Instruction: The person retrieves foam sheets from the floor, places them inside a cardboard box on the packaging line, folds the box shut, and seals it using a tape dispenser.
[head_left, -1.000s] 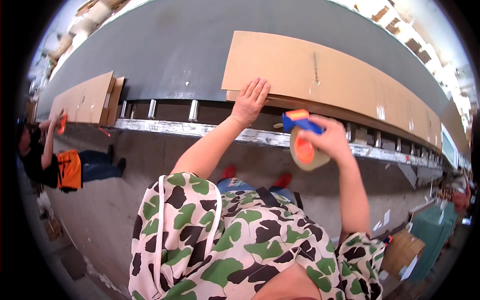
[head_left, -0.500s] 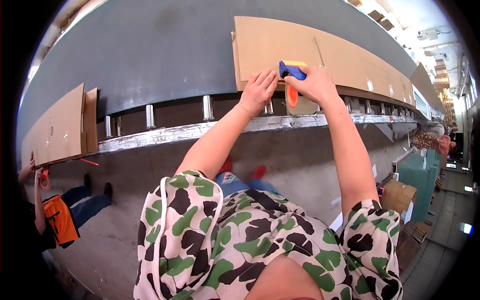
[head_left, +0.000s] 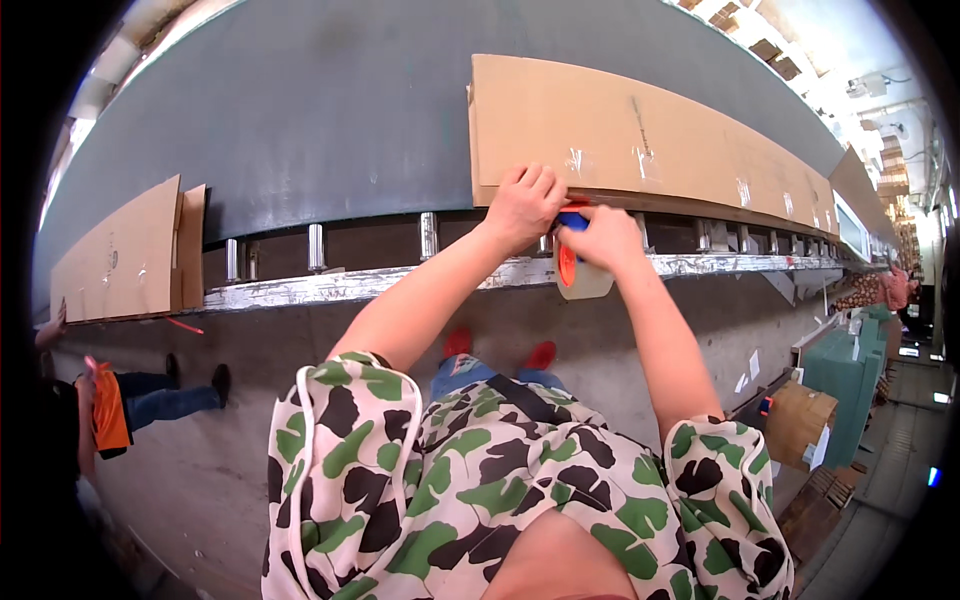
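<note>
A long flat cardboard box [head_left: 640, 130] lies along the near edge of the grey conveyor belt [head_left: 330, 120], with short shiny strips of clear tape over its near side. My left hand [head_left: 527, 205] is at the box's near left edge, its fingers bent together over the cardboard; the thumb side is partly hidden. My right hand [head_left: 608, 238] is wrapped round a blue tape dispenser [head_left: 573, 221] just below that edge, close beside the left. Under it hangs the dispenser's roll of clear tape [head_left: 588, 284] with an orange hub.
Metal rollers [head_left: 428, 236] and a worn white rail [head_left: 380, 281] run along the belt's near side. Another cardboard box [head_left: 118, 262] lies at the left, by a co-worker in an orange garment [head_left: 112, 412]. Green crates [head_left: 838, 370] and a brown carton [head_left: 797, 425] stand at the right.
My right hand has drawn the tape dispenser down from the top of the box past its near edge. A new tape strip shows on the box. The left fingers have bent in.
</note>
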